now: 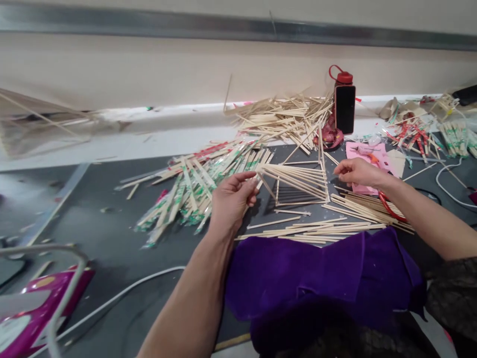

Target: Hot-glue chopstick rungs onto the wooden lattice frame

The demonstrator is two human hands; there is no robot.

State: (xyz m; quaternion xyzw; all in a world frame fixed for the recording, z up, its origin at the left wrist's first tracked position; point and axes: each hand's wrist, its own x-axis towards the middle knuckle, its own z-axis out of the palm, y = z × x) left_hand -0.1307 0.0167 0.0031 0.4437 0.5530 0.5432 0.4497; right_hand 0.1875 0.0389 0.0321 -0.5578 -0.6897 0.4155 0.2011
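An open frame built from wooden chopsticks [298, 180] stands on the dark tabletop, with several sticks laid side by side across its top. At its upper left corner, the thumb and index finger of my left hand [231, 196] are closed on a stick end. To the right of the frame and apart from it is my right hand [358, 172]. Its fingers are curled together in a pinch, and anything between them is too small to make out. Loose chopsticks [316, 229] lie in front of the frame, close to a purple cloth [298, 268].
Plastic-wrapped chopsticks [190, 191] spread out on the left, with a heap of bare chopsticks [286, 117] behind. A phone [345, 109] leans on a red-capped bottle [345, 77]. A pink sheet [357, 174] lies by my right hand. White cable [126, 291] crosses the left front.
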